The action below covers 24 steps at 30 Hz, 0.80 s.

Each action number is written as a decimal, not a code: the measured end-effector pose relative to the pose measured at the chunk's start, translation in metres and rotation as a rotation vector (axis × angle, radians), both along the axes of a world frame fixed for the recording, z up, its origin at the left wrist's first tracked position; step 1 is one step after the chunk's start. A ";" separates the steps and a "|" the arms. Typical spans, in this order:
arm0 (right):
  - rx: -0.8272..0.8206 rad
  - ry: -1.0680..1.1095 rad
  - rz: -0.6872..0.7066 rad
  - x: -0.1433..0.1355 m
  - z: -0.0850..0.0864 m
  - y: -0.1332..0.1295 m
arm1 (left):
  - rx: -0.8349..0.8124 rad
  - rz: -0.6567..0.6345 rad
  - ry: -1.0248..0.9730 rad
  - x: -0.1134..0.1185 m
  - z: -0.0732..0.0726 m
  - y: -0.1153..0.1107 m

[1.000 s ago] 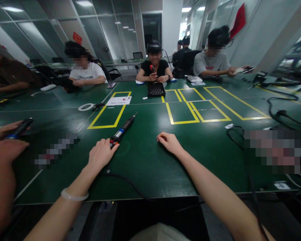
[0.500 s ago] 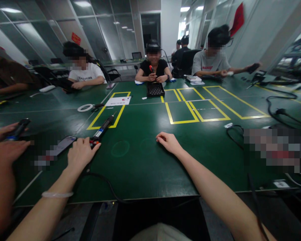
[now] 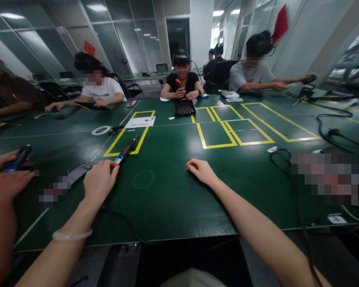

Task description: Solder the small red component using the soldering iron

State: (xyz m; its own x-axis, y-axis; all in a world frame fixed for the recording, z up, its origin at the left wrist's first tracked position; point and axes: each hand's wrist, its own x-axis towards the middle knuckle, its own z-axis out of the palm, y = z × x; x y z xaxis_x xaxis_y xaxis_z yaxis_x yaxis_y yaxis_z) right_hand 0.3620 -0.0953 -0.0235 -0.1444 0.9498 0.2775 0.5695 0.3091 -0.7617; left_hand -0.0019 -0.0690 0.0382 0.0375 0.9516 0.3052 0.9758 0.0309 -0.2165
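Observation:
My left hand (image 3: pixel 99 179) is closed round the rear part of a dark electric screwdriver (image 3: pixel 125 153), whose thin bit points away from me toward a yellow taped rectangle. A black cord (image 3: pixel 122 217) runs from beneath that hand to the table's front edge. My right hand (image 3: pixel 202 170) rests on the green table (image 3: pixel 167 207) with its fingers curled in; nothing shows in it. A phone (image 3: pixel 79 172) lies left of my left hand.
At the far left a person's hands (image 3: pixel 13 179) hold another dark tool (image 3: pixel 19 157). Across the table, people sit near a black tray (image 3: pixel 184 108). A white sheet (image 3: pixel 140 121), a cable coil (image 3: pixel 101 130) and black cables (image 3: pixel 341 137) lie about.
My left hand has wrapped further over the screwdriver's rear part and its fingers have curled in. My right hand stays put. Across the table, the person at left has stretched an arm sideways.

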 end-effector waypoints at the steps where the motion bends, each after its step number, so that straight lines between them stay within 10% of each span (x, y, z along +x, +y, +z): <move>1: 0.000 0.002 -0.001 0.000 0.000 0.000 | 0.011 -0.022 -0.047 0.011 0.003 -0.001; 12: -0.088 0.326 0.101 0.004 -0.013 0.010 | -0.501 -0.653 -1.117 0.167 -0.015 0.007; 24: -0.162 0.517 0.304 -0.006 -0.013 0.006 | -0.595 -0.706 -1.340 0.181 -0.048 0.002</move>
